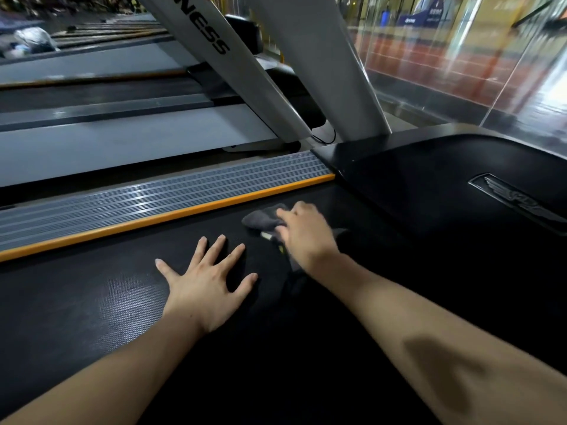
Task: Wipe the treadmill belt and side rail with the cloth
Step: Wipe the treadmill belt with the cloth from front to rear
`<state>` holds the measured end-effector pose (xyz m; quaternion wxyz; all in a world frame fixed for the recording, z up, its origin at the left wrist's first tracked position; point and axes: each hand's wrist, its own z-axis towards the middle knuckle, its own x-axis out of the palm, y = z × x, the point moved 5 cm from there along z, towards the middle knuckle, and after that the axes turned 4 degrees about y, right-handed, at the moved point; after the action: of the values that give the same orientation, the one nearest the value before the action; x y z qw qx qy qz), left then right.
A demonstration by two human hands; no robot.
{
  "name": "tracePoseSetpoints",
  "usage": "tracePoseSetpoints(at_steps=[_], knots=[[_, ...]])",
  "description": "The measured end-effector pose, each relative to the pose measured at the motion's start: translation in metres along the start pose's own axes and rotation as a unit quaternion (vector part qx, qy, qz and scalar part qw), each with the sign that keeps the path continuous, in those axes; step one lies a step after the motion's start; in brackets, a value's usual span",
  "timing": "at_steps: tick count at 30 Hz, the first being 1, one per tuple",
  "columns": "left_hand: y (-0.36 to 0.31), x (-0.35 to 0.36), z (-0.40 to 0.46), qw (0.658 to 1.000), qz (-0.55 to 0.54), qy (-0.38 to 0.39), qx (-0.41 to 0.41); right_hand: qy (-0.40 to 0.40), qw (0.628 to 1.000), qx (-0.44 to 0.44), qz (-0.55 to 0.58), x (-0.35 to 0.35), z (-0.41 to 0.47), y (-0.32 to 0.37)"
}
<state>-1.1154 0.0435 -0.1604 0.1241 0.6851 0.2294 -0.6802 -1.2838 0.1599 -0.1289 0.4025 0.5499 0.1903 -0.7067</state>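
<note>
Commercial gym floor. Black textured treadmill belt flanked by ribbed grey side rail with orange edge strip. White slanted console uprights with black lettering. More treadmill decks in row alongside. Clear glass partition wall fronting tiled hall with blue banners.

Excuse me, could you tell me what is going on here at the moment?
A person is cleaning a treadmill by hand. Their right hand presses a dark grey cloth onto the black belt, near the front end by the motor cover. Their left hand lies flat on the belt with fingers spread, holding nothing. The ribbed grey side rail with its orange edge runs just beyond the hands; the cloth is not on it now.
</note>
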Motion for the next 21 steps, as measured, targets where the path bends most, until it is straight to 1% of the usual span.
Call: tracePoseSetpoints(at_steps=[1,3,4,5,7,9,10,11,13,15,16,17,18,21], knots=[[0.0,0.0,0.0,1.0,-0.001,-0.001,0.001,0.009,0.999,0.027,-0.038,-0.005,0.005,-0.03],[0.0,0.001,-0.001,1.0,-0.004,-0.001,0.003,-0.012,0.99,0.108,-0.086,-0.02,0.008,-0.102],[0.0,0.001,-0.001,1.0,-0.006,-0.004,0.003,-0.024,0.985,0.136,-0.107,-0.024,0.006,-0.13],[0.0,0.001,-0.001,1.0,-0.007,-0.007,0.003,-0.03,0.981,0.148,-0.123,-0.026,0.002,-0.142],[0.0,0.001,0.0,1.0,-0.005,-0.009,0.004,-0.033,0.976,0.165,-0.135,-0.024,-0.002,-0.132],[0.001,0.0,0.0,1.0,-0.004,-0.008,0.004,-0.043,0.977,0.19,-0.086,-0.02,-0.007,-0.098],[0.0,0.001,0.0,1.0,-0.005,-0.006,0.005,-0.04,0.979,0.188,-0.06,-0.015,-0.01,-0.077],[0.0,0.001,-0.001,1.0,-0.006,-0.006,0.005,-0.033,0.984,0.17,-0.047,-0.008,-0.012,-0.054],[0.001,0.0,-0.001,1.0,-0.005,-0.008,0.003,-0.022,0.994,0.101,-0.024,0.003,-0.019,-0.003],[0.001,-0.001,-0.001,1.0,-0.003,-0.009,0.002,-0.012,0.999,0.038,0.03,0.009,-0.026,0.025],[0.0,-0.001,-0.001,1.0,-0.002,-0.009,0.003,-0.008,0.999,0.005,0.035,0.006,-0.025,0.023],[0.001,-0.001,-0.002,1.0,-0.002,-0.01,0.004,0.001,1.0,-0.013,0.006,0.0,-0.023,0.012],[0.001,-0.001,-0.003,1.0,-0.003,-0.012,0.005,0.012,0.999,-0.004,-0.031,-0.005,-0.02,-0.009],[0.002,0.0,-0.001,1.0,-0.003,-0.019,0.008,-0.01,0.988,0.124,-0.089,-0.03,-0.015,-0.107]])
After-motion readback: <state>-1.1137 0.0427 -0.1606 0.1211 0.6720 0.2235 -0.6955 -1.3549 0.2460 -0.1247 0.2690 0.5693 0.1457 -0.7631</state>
